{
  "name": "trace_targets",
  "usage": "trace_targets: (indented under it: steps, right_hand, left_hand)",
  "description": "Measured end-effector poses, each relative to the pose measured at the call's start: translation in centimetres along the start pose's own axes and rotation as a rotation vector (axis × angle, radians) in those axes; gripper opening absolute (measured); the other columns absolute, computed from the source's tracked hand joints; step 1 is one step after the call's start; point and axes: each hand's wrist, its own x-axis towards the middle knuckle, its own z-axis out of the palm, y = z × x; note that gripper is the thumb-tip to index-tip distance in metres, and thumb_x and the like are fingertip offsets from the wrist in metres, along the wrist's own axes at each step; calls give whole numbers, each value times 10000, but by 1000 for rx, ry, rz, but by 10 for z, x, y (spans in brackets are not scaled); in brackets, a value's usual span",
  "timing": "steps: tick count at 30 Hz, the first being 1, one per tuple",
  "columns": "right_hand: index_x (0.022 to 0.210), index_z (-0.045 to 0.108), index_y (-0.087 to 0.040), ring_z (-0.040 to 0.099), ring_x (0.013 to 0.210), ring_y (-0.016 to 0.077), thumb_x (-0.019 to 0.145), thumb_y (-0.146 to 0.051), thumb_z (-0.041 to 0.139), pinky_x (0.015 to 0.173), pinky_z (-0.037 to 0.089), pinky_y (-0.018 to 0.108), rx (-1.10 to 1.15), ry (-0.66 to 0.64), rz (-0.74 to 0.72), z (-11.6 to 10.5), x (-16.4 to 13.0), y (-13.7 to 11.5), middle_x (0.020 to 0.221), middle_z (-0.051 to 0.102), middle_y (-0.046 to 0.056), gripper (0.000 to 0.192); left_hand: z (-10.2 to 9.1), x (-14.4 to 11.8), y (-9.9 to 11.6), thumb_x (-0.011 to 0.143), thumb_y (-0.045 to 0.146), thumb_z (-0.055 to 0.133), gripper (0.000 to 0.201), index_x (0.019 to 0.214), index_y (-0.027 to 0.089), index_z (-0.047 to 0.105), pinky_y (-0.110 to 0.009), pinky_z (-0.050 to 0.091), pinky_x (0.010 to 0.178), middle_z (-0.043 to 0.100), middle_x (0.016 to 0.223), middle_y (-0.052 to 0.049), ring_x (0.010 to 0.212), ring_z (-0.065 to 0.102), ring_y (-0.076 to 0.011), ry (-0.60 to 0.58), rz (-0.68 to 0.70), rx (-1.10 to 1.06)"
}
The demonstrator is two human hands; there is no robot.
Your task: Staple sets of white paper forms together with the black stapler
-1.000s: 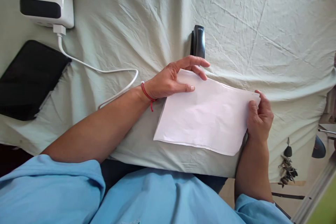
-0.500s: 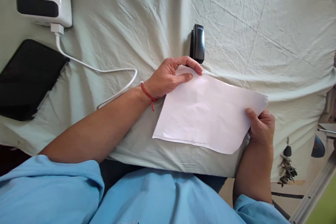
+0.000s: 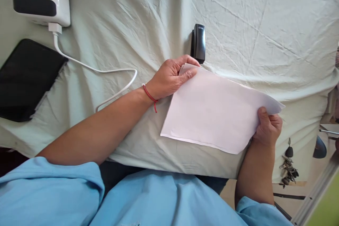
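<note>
1. Nearest, at 6 o'clock from the white paper (image 3: 212,113), was a light-blue shirt (image 3: 159,201).
2. At 4 o'clock, a bunch of keys (image 3: 289,173) with a dark fob was near the cloth's edge, apart from the paper.
3. The paper, a thin stack of sheets, spanned the space between both hands over the pale green cloth (image 3: 265,42); whether it touched the cloth could not be told.
4. Between 3 and 4 o'clock, the right hand (image 3: 268,127) grasped the paper's right side, thumb on top; a bent corner jutted past it toward 3.
5. At 10 o'clock, the left hand (image 3: 169,79) pinched the upper-left corner, thumb on top, with a red cord bracelet (image 3: 150,93) at the wrist.
6. At 9 o'clock, well apart, lay a flat black object (image 3: 28,81).
7. Between 9 and 10, a white cable (image 3: 100,71) curved across the cloth.
8. Toward 11:30, a black stapler (image 3: 200,44) lay just beyond the left fingers.
9. At 10 o'clock, farther off, stood a white box (image 3: 62,1), the cable's plug in it.
</note>
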Motion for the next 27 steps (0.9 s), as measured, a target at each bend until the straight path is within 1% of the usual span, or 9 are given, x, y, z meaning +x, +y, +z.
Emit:
trace_targets:
  steps: [2,4,6,8,10,12,17,21,27]
  right_hand:
    - [789,867,-183,722,791,149,684,-493,1170,750,675,249,35,53,-56,2,1,1,872,855,37,446]
    - [837,881,-184,735,849,151,709,-480,1145,843,697,241,78,90,-95,5,2,0,887,845,25,417]
    - [912,902,-187,770,926,181,738,-489,1112,943,726,274,95,101,-116,8,2,-1,909,845,30,407]
    - [944,910,-188,787,962,202,746,-491,1093,979,742,305,100,107,-112,10,3,0,941,858,42,405]
    - [918,906,-185,768,926,182,715,-469,1100,945,734,280,118,117,-98,10,5,2,957,866,41,399]
    - [909,900,-179,751,903,161,703,-454,1106,913,715,250,128,115,-91,9,9,4,965,867,37,400]
    - [920,861,-202,775,942,203,790,-505,1060,926,716,302,50,65,-112,5,15,9,912,827,37,385]
    - [887,843,-192,740,927,187,801,-561,1064,873,683,279,26,52,-107,4,16,10,931,821,48,438]
    - [870,817,-204,690,870,171,826,-634,1067,817,646,278,-3,42,-127,4,17,13,889,777,27,499]
  left_hand:
    - [0,1,-2,936,790,1052,692,1328,296,768,-318,568,680,681,842,27,780,751,-218,7,1,-38]
    - [0,1,-3,918,816,1064,730,1334,314,736,-335,593,714,671,846,30,793,759,-223,11,-5,-67]
    - [1,1,-2,934,848,1039,679,1150,281,734,-337,544,671,641,810,21,735,684,-199,-1,-9,-51]
    - [1,1,1,953,878,1006,705,923,253,681,-339,439,605,587,755,13,674,565,-168,-19,-2,-9]
    - [1,1,4,953,901,991,762,806,242,638,-342,358,576,536,719,13,649,483,-149,-41,10,18]
    - [1,1,6,943,905,996,772,782,235,647,-340,329,567,518,702,17,635,447,-139,-57,14,22]
    - [2,2,7,942,854,1012,717,805,227,692,-322,335,558,557,693,15,612,442,-128,-70,0,42]
    - [1,3,5,967,852,977,701,808,236,681,-326,341,561,539,688,22,609,435,-137,-80,18,69]
    - [2,2,6,1111,834,804,705,779,243,611,-349,370,649,470,680,26,690,437,-169,-21,113,278]
